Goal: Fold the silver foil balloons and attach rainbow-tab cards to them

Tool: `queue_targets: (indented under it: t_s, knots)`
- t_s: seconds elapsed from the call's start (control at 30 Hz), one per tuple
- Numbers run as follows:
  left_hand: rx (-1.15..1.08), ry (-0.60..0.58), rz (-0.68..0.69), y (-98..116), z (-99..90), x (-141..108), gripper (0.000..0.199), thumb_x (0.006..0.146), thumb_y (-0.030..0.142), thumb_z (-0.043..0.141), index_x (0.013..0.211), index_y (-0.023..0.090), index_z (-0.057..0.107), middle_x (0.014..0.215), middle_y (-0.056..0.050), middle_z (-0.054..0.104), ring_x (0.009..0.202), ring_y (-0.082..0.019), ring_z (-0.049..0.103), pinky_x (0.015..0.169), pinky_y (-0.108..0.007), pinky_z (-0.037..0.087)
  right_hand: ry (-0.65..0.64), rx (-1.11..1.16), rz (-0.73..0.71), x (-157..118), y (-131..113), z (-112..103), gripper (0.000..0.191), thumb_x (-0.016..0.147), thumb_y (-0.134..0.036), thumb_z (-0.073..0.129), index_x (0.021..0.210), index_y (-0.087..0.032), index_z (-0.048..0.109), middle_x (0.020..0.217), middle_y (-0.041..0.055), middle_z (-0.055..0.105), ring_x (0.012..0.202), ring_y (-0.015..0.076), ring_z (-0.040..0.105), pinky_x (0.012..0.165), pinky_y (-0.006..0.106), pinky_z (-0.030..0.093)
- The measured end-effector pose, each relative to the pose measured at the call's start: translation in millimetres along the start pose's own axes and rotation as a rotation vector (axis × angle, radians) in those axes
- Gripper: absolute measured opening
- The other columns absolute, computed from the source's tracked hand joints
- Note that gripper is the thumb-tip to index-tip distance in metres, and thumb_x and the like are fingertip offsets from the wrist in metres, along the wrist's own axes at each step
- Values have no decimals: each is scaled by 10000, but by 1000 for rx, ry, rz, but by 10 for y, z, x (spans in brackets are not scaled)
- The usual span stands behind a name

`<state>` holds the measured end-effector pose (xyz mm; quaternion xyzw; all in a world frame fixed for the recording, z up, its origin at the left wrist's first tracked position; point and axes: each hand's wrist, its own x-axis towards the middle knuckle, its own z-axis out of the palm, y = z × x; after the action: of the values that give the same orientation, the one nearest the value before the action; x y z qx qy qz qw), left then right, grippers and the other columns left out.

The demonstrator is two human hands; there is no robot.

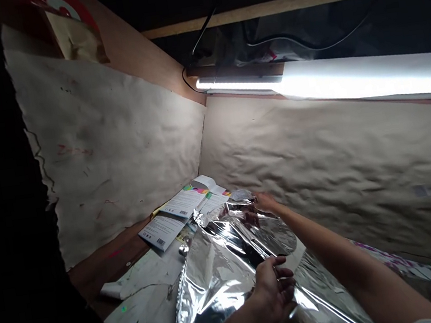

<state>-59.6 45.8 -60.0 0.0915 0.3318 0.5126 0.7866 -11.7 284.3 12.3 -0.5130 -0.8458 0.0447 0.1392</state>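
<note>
A large shiny silver foil sheet [220, 284] with a curved, puckered left edge covers the front middle of the work surface. My left hand [274, 281] lies over its middle, palm turned to the right, with the fingers apart and slightly curled. Farther off, my right hand [266, 202] is at the foil's far end, beside a crumpled part. Its fingers are small and partly hidden, so whether they grip the foil cannot be made out. Both forearms reach in over the foil.
Printed cards with barcodes [165, 230] lie left of the foil's far end. A stained pale covering [146, 299] spreads on the left. Paper-lined walls [339, 160] enclose the corner. A lit tube lamp [240, 84] and a black cable [315, 47] are overhead.
</note>
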Motion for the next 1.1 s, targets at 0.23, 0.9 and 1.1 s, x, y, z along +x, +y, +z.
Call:
queue_targets:
  t_s: [0.23,0.9,1.1]
  knots:
    - [115,42,106,53,91,-94,195,847,252,504,951,132,619,666,-29,586,505,-114,508,477,-192,317,103,-157,-114,46,-47,-160,202,944,-331,605,967,-145,679,919,47,690,857,186,653,790,358,528]
    - [1562,435,1694,930,177,-1033,457,901,403,606,1302,197,533,1306,-133,571,1210,-316,513,1055,-500,382,447,294,-384,-2294,360,-371,120,929,-272,520,925,-225,630,1230,103,695,1121,250,661,960,395,502]
    - [1930,32,1072,1414,144,-1217,522,977,612,363,1328,281,560,1350,-38,614,1210,-260,582,1013,-375,435,293,749,-43,-2881,994,-665,246,837,-400,543,752,-206,668,1135,106,731,1108,302,646,966,449,475]
